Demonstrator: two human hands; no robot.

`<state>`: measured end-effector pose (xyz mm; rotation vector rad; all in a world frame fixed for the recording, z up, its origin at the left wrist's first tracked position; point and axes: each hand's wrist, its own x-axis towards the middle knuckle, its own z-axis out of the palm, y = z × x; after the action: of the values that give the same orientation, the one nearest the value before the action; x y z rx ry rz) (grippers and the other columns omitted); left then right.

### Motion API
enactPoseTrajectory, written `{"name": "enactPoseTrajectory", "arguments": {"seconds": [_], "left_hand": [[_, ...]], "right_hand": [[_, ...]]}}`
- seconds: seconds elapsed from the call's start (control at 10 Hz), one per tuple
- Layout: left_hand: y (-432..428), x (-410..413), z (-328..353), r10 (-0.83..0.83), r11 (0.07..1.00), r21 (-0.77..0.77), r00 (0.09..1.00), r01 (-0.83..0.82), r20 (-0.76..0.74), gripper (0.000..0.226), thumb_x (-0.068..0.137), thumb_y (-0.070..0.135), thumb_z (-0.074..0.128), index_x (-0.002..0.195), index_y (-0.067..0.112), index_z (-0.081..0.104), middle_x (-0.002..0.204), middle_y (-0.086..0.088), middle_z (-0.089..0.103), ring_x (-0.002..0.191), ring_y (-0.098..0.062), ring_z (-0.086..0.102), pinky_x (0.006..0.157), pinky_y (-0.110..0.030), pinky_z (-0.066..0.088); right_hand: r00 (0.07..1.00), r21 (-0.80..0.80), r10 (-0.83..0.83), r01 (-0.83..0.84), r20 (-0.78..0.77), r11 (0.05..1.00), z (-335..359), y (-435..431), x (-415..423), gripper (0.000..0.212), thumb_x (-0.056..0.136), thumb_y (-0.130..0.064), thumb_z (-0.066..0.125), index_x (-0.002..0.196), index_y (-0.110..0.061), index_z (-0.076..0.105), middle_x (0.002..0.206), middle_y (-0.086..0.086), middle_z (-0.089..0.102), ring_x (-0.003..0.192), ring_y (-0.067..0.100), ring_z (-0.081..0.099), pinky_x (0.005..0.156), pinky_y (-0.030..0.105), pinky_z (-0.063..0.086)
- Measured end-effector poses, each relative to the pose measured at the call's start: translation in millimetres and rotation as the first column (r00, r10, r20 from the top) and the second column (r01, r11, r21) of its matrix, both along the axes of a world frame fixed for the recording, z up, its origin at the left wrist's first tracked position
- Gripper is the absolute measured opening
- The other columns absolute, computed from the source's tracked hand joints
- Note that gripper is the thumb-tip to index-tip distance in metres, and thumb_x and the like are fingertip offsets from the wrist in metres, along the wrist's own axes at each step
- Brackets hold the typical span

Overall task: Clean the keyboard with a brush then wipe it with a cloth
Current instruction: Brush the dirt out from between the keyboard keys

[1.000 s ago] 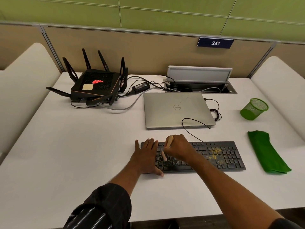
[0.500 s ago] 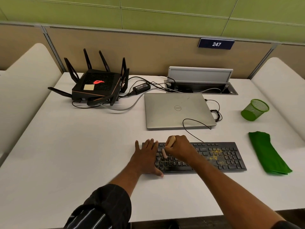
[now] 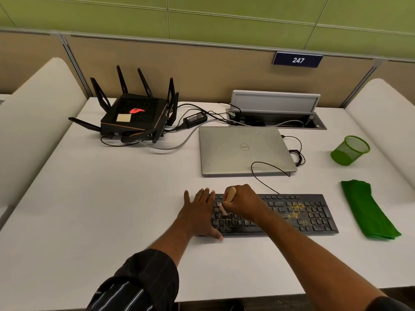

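Keyboard [image 3: 292,212] sits near the table [image 3: 112,209] front edge. Left hand [image 3: 197,214], fingers flat and straight, presses its left end, likely steadying it. Right hand [image 3: 244,204] curled round brush [image 3: 230,194], bristles on left keys. Green cloth [image 3: 368,209] lies by the right edge, untouched.

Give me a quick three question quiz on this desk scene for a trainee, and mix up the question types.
1. True or false: the right hand grips the brush over the left half of the keyboard.
2. The cloth lies: A) on the keyboard, B) right of it, C) left of it.
3. Fill in: the yellow crumbs sit on the keyboard's ____ half.
Key: 1 true; 2 B; 3 right.
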<state>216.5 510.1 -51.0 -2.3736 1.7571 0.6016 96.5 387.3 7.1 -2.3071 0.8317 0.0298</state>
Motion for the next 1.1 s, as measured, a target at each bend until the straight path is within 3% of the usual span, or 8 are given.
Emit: {"name": "enactPoseTrajectory", "arguments": {"seconds": [0.1, 0.3, 0.5, 0.6, 0.7, 0.8, 1.0, 1.1], "left_hand": [[-0.6, 0.7, -0.4, 0.001, 1.0, -0.001, 1.0, -0.001, -0.005, 0.141, 0.066, 0.09, 0.062, 0.161, 0.013, -0.009, 0.17, -0.011, -0.007, 0.157, -0.028, -0.007, 0.119, -0.066, -0.005], [0.2, 0.8, -0.9, -0.001, 1.0, 0.0, 1.0, 0.001, -0.004, 0.14, 0.067, 0.09, 0.062, 0.161, 0.013, -0.009, 0.17, -0.01, -0.007, 0.157, -0.028, -0.007, 0.119, -0.065, -0.005], [0.3, 1.2, -1.1, 0.002, 1.0, -0.01, 1.0, -0.003, -0.019, 0.14, 0.067, 0.089, 0.062, 0.161, 0.013, -0.009, 0.17, -0.01, -0.007, 0.157, -0.028, -0.007, 0.12, -0.066, -0.004], [1.2, 1.6, -1.3, 0.003, 1.0, -0.013, 1.0, -0.003, -0.021, 0.14, 0.068, 0.088, 0.063, 0.161, 0.013, -0.009, 0.17, -0.01, -0.007, 0.157, -0.027, -0.007, 0.121, -0.065, -0.004], [1.8, 1.7, -1.6, 0.0, 1.0, -0.009, 1.0, 0.0, -0.021, 0.14, 0.068, 0.088, 0.062, 0.161, 0.012, -0.009, 0.17, -0.01, -0.007, 0.157, -0.027, -0.008, 0.12, -0.066, -0.004], [2.0, 1.7, -1.7, 0.003, 1.0, -0.009, 1.0, -0.003, -0.025, 0.141, 0.067, 0.088, 0.063, 0.161, 0.012, -0.009, 0.17, -0.01, -0.008, 0.157, -0.027, -0.008, 0.12, -0.066, -0.004], [2.5, 2.1, -3.7, 0.002, 1.0, -0.022, 1.0, -0.002, -0.01, 0.141, 0.067, 0.09, 0.061, 0.161, 0.012, -0.009, 0.17, -0.011, -0.007, 0.157, -0.028, -0.007, 0.12, -0.066, -0.003], [3.2, 2.9, -5.1, -0.001, 1.0, -0.025, 1.0, 0.001, -0.016, 0.141, 0.067, 0.089, 0.062, 0.161, 0.012, -0.009, 0.17, -0.011, -0.007, 0.157, -0.027, -0.008, 0.12, -0.066, -0.003]], "right_hand": [[0.999, 0.005, 0.024, -0.023, -0.041, 1.0, 4.3, -0.8, 0.9, 0.005, 0.075, -0.014, 0.067, 0.075, -0.016, 0.072, 0.069, -0.003, 0.07, 0.065, 0.01, 0.066, 0.056, 0.019, 0.051], [0.998, -0.021, -0.036, 0.037, 0.045, 0.999, 4.2, 4.9, 1.5, 0.005, 0.084, -0.015, 0.067, 0.083, -0.015, 0.072, 0.073, -0.005, 0.068, 0.063, 0.005, 0.062, 0.057, 0.013, 0.045], [0.999, -0.012, -0.017, 0.016, -0.032, 1.0, 4.8, 5.2, 4.0, 0.006, 0.079, -0.013, 0.066, 0.081, -0.011, 0.072, 0.074, 0.003, 0.07, 0.065, 0.013, 0.067, 0.056, 0.021, 0.053], [0.997, -0.019, -0.062, 0.063, 0.035, 0.998, 6.8, 5.9, 4.3, 0.006, 0.083, -0.014, 0.066, 0.082, -0.014, 0.072, 0.075, -0.005, 0.068, 0.064, 0.005, 0.062, 0.054, 0.009, 0.044], [0.999, -0.005, -0.045, 0.045, 0.005, 0.999, 5.1, 8.1, 4.1, 0.006, 0.084, -0.014, 0.067, 0.085, -0.011, 0.072, 0.077, 0.0, 0.07, 0.067, 0.01, 0.065, 0.058, 0.018, 0.052], [0.998, 0.002, -0.02, 0.021, -0.052, 1.0, 4.8, 7.8, 5.0, 0.007, 0.08, -0.013, 0.068, 0.084, -0.009, 0.072, 0.075, 0.005, 0.07, 0.066, 0.015, 0.067, 0.055, 0.018, 0.051], [0.999, -0.019, -0.044, 0.044, -0.001, 0.999, 4.4, 9.5, 4.7, 0.003, 0.084, -0.015, 0.067, 0.084, -0.013, 0.07, 0.076, 0.001, 0.069, 0.063, 0.008, 0.063, 0.054, 0.012, 0.044], [0.998, -0.018, -0.014, 0.012, -0.066, 1.0, 4.5, 8.9, 5.7, 0.006, 0.081, -0.014, 0.068, 0.084, -0.009, 0.071, 0.074, 0.004, 0.07, 0.065, 0.015, 0.067, 0.054, 0.018, 0.05]]}}
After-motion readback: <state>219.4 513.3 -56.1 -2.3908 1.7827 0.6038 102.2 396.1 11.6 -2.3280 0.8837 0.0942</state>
